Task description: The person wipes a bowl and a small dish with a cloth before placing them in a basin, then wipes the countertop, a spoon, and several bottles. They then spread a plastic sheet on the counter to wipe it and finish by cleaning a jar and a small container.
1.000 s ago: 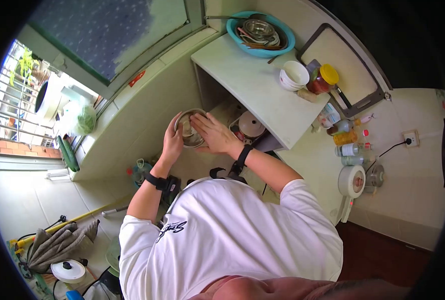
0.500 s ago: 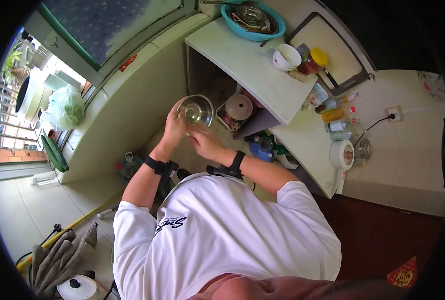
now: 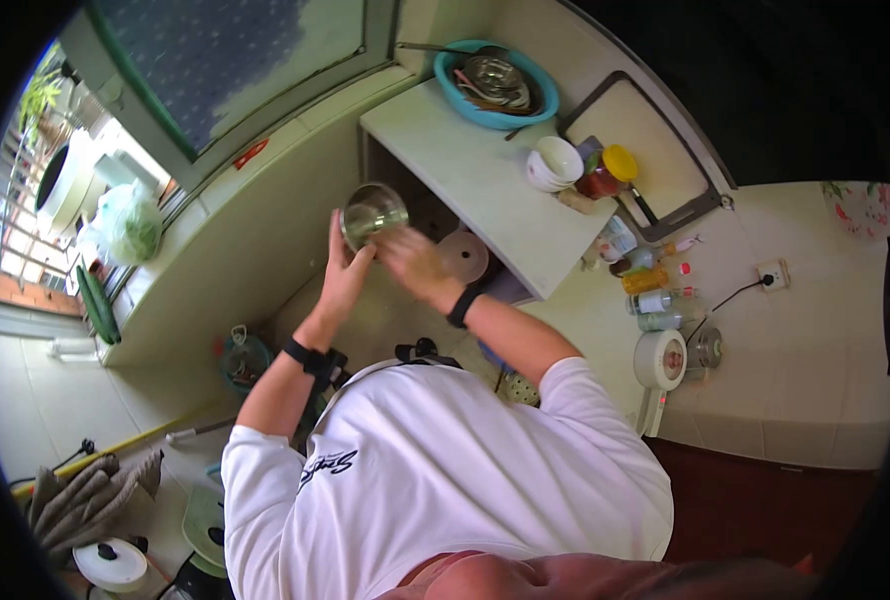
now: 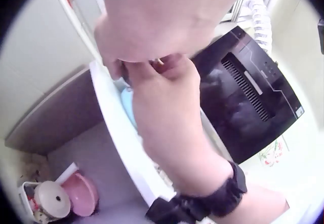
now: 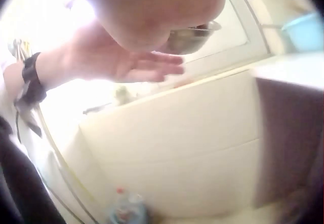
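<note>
A shiny metal bowl (image 3: 373,210) is tipped up in front of the body, its inside facing the head camera. My left hand (image 3: 343,278) holds it from below, one finger along its left side and the thumb near its lower edge. The right hand (image 3: 420,268), blurred, has its fingers extended and overlaps the bowl's lower right rim. Seen from the right wrist, the bowl (image 5: 187,41) is partly covered by the back of the right hand (image 5: 157,11). The left wrist view shows the right hand (image 4: 157,21) across the left fingers, hiding the bowl.
A white cabinet top (image 3: 445,125) carries a blue basin (image 3: 447,95) of dishes, white bowls (image 3: 555,165) and a yellow-lidded jar (image 3: 619,163). Below it stands a lidded pot (image 3: 465,258). Several bottles (image 3: 655,302) line the wall. Cucumbers (image 3: 97,305) lie on the window ledge at left.
The right hand moved from inside the bowl to beside the left hand, then up to the lower right rim. The bowl shifted slightly left and up. The left hand kept hold of it.
</note>
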`<act>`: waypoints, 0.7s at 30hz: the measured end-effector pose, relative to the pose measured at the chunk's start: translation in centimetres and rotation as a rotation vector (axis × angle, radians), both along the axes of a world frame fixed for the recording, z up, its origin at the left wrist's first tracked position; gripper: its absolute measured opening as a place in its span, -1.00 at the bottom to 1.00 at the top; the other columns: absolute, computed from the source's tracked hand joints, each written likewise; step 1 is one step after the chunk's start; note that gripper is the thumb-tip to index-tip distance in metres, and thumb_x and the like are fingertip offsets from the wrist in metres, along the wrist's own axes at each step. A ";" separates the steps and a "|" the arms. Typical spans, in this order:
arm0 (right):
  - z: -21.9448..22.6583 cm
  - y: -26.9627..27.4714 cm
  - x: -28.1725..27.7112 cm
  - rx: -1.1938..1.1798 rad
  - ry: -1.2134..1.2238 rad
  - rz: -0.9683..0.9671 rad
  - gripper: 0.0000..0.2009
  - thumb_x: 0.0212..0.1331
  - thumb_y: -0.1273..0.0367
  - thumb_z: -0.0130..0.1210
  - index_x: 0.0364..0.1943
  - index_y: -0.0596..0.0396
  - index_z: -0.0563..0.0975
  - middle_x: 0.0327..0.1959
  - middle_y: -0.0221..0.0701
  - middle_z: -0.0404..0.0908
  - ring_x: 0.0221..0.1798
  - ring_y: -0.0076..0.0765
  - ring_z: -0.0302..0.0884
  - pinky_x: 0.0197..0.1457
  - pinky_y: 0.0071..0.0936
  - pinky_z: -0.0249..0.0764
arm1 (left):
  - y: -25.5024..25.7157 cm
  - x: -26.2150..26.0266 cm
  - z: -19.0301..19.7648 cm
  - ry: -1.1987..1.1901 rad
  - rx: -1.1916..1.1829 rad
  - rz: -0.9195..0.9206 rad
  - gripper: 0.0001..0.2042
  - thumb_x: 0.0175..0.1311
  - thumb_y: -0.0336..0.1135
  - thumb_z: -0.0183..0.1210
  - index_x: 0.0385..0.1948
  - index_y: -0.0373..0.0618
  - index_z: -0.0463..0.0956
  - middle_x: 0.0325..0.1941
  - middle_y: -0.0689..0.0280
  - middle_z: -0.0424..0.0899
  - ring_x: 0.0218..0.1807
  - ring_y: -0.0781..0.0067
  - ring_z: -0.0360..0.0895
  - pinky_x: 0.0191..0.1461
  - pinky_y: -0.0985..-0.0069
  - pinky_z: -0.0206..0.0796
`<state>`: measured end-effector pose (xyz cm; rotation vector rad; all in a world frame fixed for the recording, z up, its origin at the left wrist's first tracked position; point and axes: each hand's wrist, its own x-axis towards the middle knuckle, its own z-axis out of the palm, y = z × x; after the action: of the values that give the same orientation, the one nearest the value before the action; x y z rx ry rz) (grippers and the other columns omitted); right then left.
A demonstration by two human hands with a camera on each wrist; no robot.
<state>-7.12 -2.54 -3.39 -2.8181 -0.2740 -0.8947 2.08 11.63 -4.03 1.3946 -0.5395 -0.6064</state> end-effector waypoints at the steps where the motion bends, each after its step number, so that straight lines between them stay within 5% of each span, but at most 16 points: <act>1: 0.2 1.7 0.2 0.259 0.077 -0.023 -0.76 0.04 0.45 0.12 -0.17 0.14 0.62 -0.10 -0.25 0.66 0.01 -0.07 0.59 0.11 -0.18 0.53 | -0.8 -0.7 0.6 -0.106 -0.108 0.186 -0.26 0.26 -0.50 -0.03 0.51 -0.09 -0.15 0.00 0.21 0.55 -0.20 0.52 0.51 -0.18 0.64 0.40; 2: -0.1 3.5 0.4 0.387 0.061 -0.044 -0.75 0.02 0.47 0.12 -0.16 0.14 0.62 -0.10 -0.23 0.66 0.00 -0.04 0.59 0.10 -0.16 0.54 | -1.5 -1.4 1.4 -0.209 -0.217 0.372 -0.22 0.23 -0.53 -0.06 0.52 -0.07 -0.21 0.06 0.20 0.51 -0.13 0.53 0.49 -0.08 0.65 0.38; 4: 0.5 5.6 0.8 0.622 0.048 -0.054 -0.72 0.03 0.47 0.10 -0.12 0.15 0.62 -0.05 -0.13 0.64 0.06 0.03 0.58 0.18 -0.09 0.49 | -1.2 -1.9 4.7 -0.111 -0.216 0.380 -0.26 0.16 -0.60 -0.13 0.50 -0.11 -0.07 0.08 0.18 0.51 -0.01 0.46 0.47 0.10 0.59 0.32; 7: -0.4 4.7 0.8 0.482 -0.034 -0.051 -0.72 0.06 0.43 0.11 -0.10 0.12 0.62 0.07 -0.17 0.61 0.17 -0.07 0.55 0.33 0.03 0.37 | -0.5 0.6 4.8 -0.003 -0.185 0.210 -0.39 0.15 -0.65 -0.23 0.36 -0.22 0.22 0.14 0.07 0.53 0.15 0.27 0.49 0.28 0.46 0.28; 12: -2.3 -1.7 -1.7 -0.226 0.016 0.217 -0.70 0.10 0.32 0.09 -0.06 -0.06 0.64 0.22 -0.48 0.53 0.37 -0.32 0.39 0.46 0.15 0.18 | 1.3 3.1 2.4 -0.142 0.129 -0.096 -0.45 0.16 -0.63 -0.19 0.28 -0.28 0.33 0.15 0.02 0.56 0.17 0.26 0.52 0.28 0.51 0.29; 14: -2.1 -4.2 -2.3 -0.317 0.026 0.279 -0.69 0.08 0.28 0.08 -0.06 -0.09 0.64 0.20 -0.51 0.55 0.38 -0.31 0.38 0.47 0.11 0.17 | 1.2 3.0 2.3 -0.068 0.398 -0.395 -0.49 0.18 -0.58 -0.11 0.25 -0.26 0.36 0.13 0.04 0.58 0.11 0.25 0.58 0.12 0.42 0.48; 15: -2.5 -5.1 -2.2 -0.372 0.016 0.377 -0.69 0.07 0.29 0.09 -0.08 -0.08 0.65 0.20 -0.50 0.54 0.38 -0.29 0.37 0.48 0.11 0.16 | 0.9 2.6 4.0 0.084 0.495 -0.501 -0.51 0.23 -0.48 0.00 0.26 -0.15 0.38 0.12 0.06 0.59 0.06 0.26 0.61 -0.16 0.37 0.63; 18: -2.2 -6.4 -1.6 -0.444 -0.032 0.530 -0.70 0.03 0.30 0.11 -0.12 -0.01 0.65 0.16 -0.44 0.57 0.37 -0.28 0.39 0.48 0.02 0.18 | -1.1 2.4 6.4 0.059 0.826 -0.542 -0.53 0.27 -0.39 0.05 0.27 -0.03 0.40 0.12 0.05 0.59 0.08 0.28 0.61 -0.36 0.37 0.66; 20: -2.2 -6.4 -1.3 -0.507 0.015 0.350 -0.70 0.02 0.30 0.12 -0.14 0.06 0.65 0.07 -0.39 0.62 0.29 -0.30 0.47 0.48 -0.09 0.22 | -0.9 2.5 5.2 0.086 0.774 -0.489 -0.45 0.30 -0.32 0.09 0.38 0.06 0.28 0.14 0.09 0.56 0.03 0.31 0.61 -0.30 0.46 0.61; 21: -1.6 -5.9 -1.3 -0.418 -0.001 0.233 -0.69 0.03 0.32 0.13 -0.13 0.10 0.64 0.01 -0.35 0.65 0.19 -0.32 0.54 0.47 -0.15 0.25 | -0.7 1.7 4.4 0.093 0.522 -0.277 -0.40 0.30 -0.35 0.09 0.42 0.05 0.18 0.14 0.13 0.54 -0.04 0.34 0.61 -0.27 0.51 0.57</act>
<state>-8.46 -8.42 -5.00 -3.0610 -0.8624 -0.8694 3.79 10.97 0.37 1.7822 -0.5239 -1.0866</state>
